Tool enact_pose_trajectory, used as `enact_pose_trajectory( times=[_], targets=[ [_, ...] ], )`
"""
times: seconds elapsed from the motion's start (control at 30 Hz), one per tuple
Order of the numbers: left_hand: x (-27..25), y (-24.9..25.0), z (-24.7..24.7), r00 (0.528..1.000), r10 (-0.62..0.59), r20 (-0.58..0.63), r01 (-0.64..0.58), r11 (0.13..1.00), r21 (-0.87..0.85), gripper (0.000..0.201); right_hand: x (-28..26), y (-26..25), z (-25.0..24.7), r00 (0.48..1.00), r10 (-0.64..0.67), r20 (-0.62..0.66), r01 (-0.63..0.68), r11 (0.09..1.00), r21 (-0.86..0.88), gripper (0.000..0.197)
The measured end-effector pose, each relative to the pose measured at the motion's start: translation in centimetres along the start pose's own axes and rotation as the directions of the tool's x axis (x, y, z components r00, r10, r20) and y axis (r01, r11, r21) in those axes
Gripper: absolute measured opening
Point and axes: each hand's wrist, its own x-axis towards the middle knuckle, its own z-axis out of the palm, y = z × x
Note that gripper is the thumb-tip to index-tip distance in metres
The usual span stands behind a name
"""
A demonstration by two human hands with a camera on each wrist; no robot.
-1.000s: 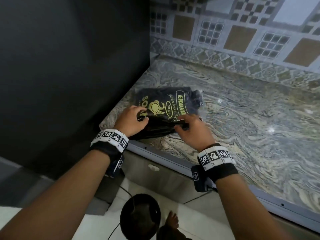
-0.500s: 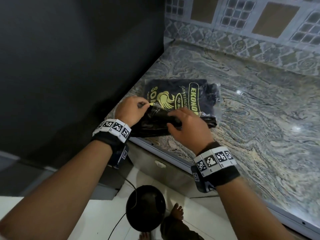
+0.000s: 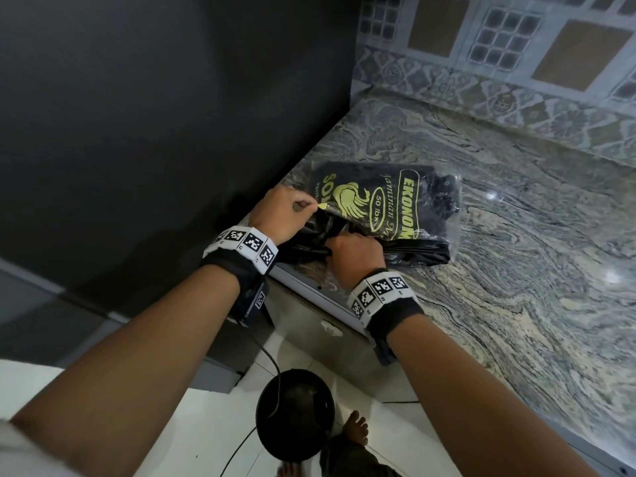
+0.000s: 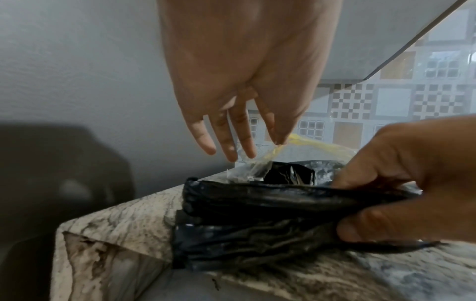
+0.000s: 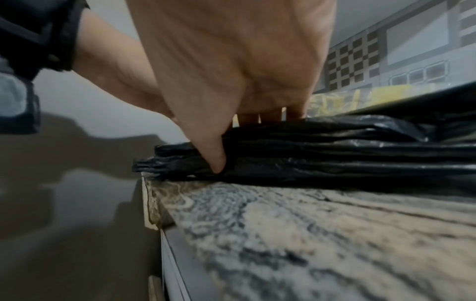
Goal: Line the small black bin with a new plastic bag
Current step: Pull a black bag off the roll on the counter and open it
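Observation:
A pack of black plastic bags point(image 3: 385, 204) in a clear wrapper with yellow print lies on the marble counter point(image 3: 516, 304) near its left corner. My left hand point(image 3: 311, 212) pinches the wrapper's open edge point(image 4: 260, 165) between thumb and forefinger and holds it up; the other fingers hang straight. My right hand point(image 3: 339, 247) grips the folded black bags point(image 4: 257, 203) at the pack's near end, thumb point(image 5: 215, 160) pressed into the stack point(image 5: 335, 154). The small black bin point(image 3: 296, 411) stands on the floor below the counter edge, round and dark inside.
A tall dark panel point(image 3: 172, 132) rises directly left of the pack. Patterned wall tiles point(image 3: 499, 80) back the counter. A bare foot point(image 3: 356, 430) and a cable point(image 3: 272, 373) are on the white floor tiles beside the bin.
My right hand has slid left along the pack's near edge to its open end and taken the black bags. My left hand has lifted the wrapper's edge.

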Motion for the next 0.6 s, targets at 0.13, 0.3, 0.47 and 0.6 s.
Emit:
enact_pose_trajectory(
  times=[0.13, 0.3, 0.47, 0.6],
  targets=[
    [-1.3, -1.1, -1.2, 1.0, -0.011, 0.005, 0.011, 0.999, -0.045, 0.026, -0.7, 0.3, -0.8, 0.998, 0.008, -0.057, -0.002, 0.994, 0.108, 0.021],
    [-4.4, -3.2, -2.5, 0.987, -0.161, -0.029, 0.154, 0.976, -0.156, 0.053, -2.2, 0.7, -2.1, 0.987, -0.037, -0.153, 0.065, 0.981, 0.182, 0.021],
    [-7.7, -3.0, -2.3, 0.947, -0.319, 0.022, 0.298, 0.856, -0.423, 0.054, -3.4, 0.4, -3.1, 0.978, -0.049, -0.205, 0.094, 0.972, 0.214, 0.02],
    [-8.8, -1.6, -2.5, 0.944, -0.315, 0.095, 0.31, 0.759, -0.572, 0.036, -4.4, -0.1, -3.9, 0.969, -0.064, -0.239, 0.118, 0.969, 0.218, 0.022]
  ],
)
